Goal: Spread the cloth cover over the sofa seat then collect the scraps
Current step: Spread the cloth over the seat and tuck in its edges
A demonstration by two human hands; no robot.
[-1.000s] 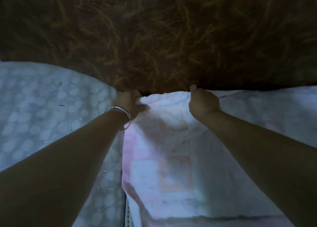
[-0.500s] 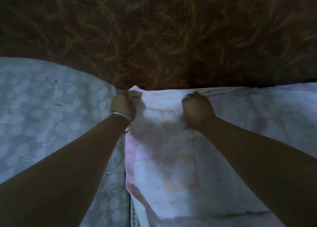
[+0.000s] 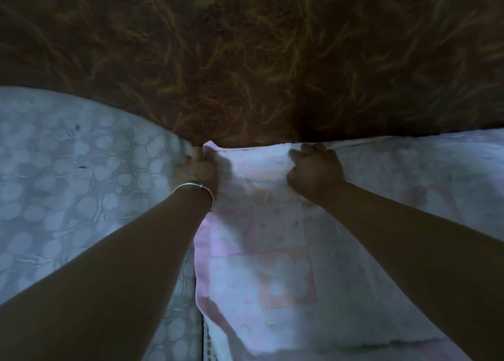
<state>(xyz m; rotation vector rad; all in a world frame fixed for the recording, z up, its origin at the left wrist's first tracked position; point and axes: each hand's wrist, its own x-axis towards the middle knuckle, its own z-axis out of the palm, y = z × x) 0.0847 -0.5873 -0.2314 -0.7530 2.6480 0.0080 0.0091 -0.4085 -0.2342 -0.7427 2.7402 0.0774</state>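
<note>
A pale pink and white patchwork cloth cover (image 3: 286,265) with dots and flower shapes lies over the right sofa seat. Its far edge meets the dark backrest. My left hand (image 3: 197,170), with a silver bangle on the wrist, is closed on the cover's far left corner, which sticks up as a small pink point. My right hand (image 3: 316,171) grips the cover's far edge, fingers curled into the fabric. No scraps are visible.
The dark brown backrest (image 3: 259,60) with yellow streaks fills the top. The left seat (image 3: 68,183) wears a grey-white cover with pale ovals. A narrow gap (image 3: 203,339) runs between the two seats at the bottom.
The cover's far edge has been drawn up to the backrest and flattened. My right hand went from a fist to fingers spread on the edge; my left hand stays on the corner.
</note>
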